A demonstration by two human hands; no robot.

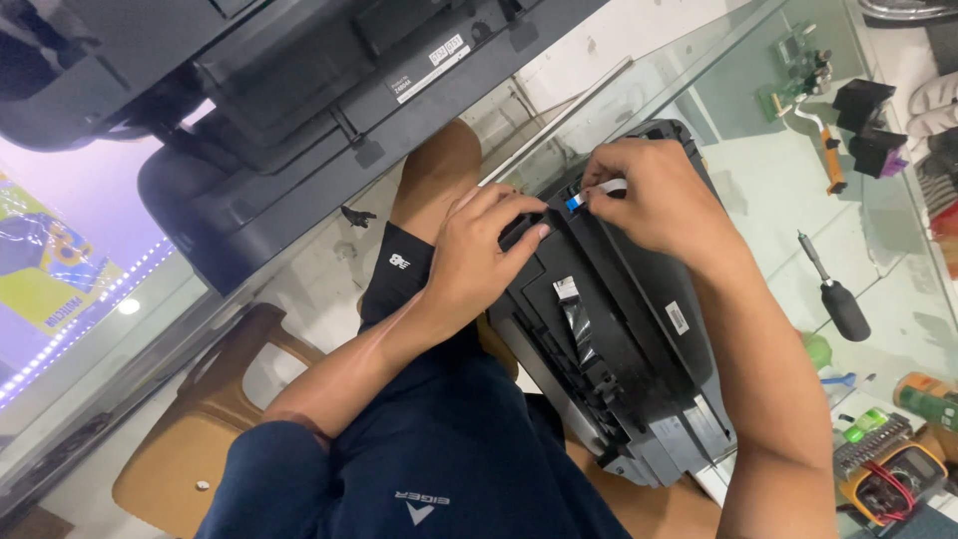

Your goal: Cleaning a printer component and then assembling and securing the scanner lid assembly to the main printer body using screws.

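Steadying the printer (629, 339) comes first: we have it tilted on the lap against the glass table (758, 170). Left hand (477, 255) lies curled over the printer's upper edge, fingertips pressing its black casing just left of the ribbon cable (599, 192). Right hand (654, 200) sits on the printer's top corner, thumb and forefinger pinching the white, blue-tipped cable. We judge it best to keep the cable flat and square to its slot, gripping near the tip, with no twist. Right of the printer, well apart, a screwdriver (836, 294) lies on the glass.
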